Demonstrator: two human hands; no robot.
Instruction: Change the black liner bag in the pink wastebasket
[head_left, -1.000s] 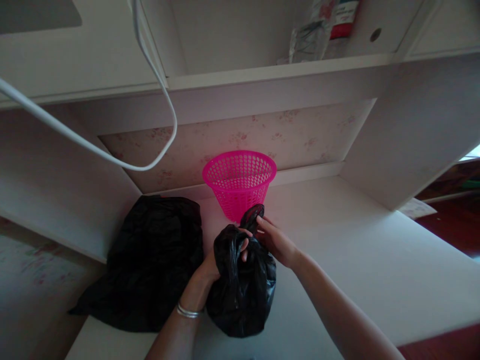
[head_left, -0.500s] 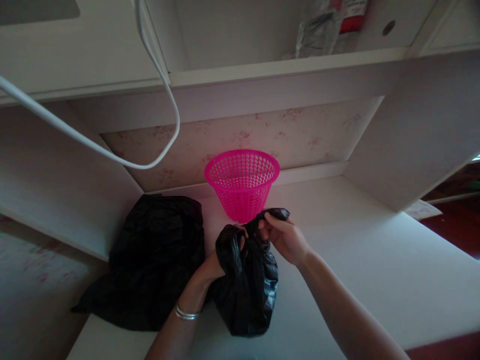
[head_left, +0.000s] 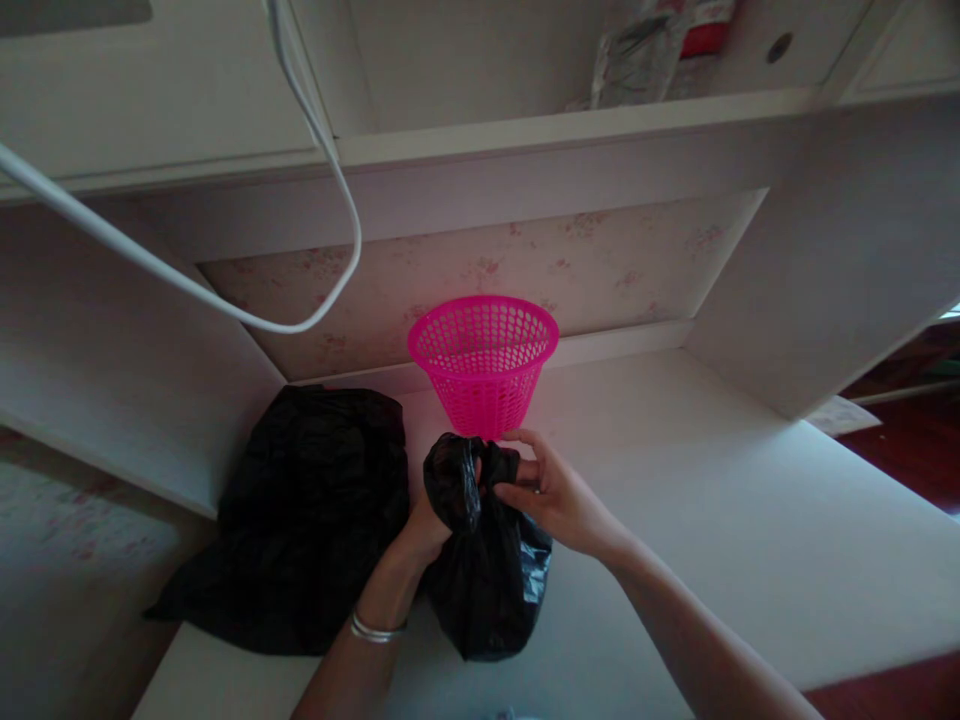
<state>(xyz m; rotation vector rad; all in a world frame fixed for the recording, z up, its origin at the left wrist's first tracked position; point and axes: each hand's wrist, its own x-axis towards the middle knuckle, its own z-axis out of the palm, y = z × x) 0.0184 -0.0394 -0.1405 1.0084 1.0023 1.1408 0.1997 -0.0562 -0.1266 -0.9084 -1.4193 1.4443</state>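
Looping to the left of the pink basket (head_left: 487, 400), a white cable (head_left: 187, 290) hangs before the cabinet (head_left: 187, 90). Left of the basket and nearer the person lies a large black bag (head_left: 307, 520), slack and spread on the white surface (head_left: 675, 480), perhaps put there to give both arms room. In front of the basket, toward its left, the left hand (head_left: 429, 528) grasps the gathered neck of a smaller black bag (head_left: 487, 600), apparently to steady it; most of the fingers are hidden from me. This smaller bag is on the person's side of the basket, its rounded body below the hands; whether it hangs or rests, I cannot tell. The basket stands upright, presumably set back to clear the working space. In front of the basket, toward its right, the right hand (head_left: 555, 495) pinches a twist of the bag's top between thumb and fingers, probably because thin, slippery film demands a fingertip hold.
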